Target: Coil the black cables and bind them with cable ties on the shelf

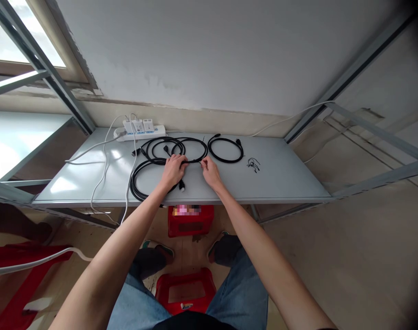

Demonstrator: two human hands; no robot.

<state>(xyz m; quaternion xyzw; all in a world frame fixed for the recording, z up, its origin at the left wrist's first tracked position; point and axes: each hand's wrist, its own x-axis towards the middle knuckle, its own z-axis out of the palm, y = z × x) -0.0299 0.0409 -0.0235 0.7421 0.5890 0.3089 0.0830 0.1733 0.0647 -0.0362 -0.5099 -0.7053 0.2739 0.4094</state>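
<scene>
Several black cables lie coiled on a grey metal shelf [284, 178]. My left hand [174, 168] rests closed over the near edge of the middle coil [191, 147], with a black plug just below it. My right hand [211, 173] pinches the same black cable at the coil's right side. A larger black coil [140, 178] lies to the left by my left wrist. A separate neat coil [225, 150] sits to the right, untouched. Small black twist ties [253, 165] lie further right.
A white power strip [140, 132] with white chargers sits at the shelf's back, white leads trailing off the front left edge. Red plastic stools [190, 220] stand under the shelf and by my feet. Slanted metal frame bars cross at left and right.
</scene>
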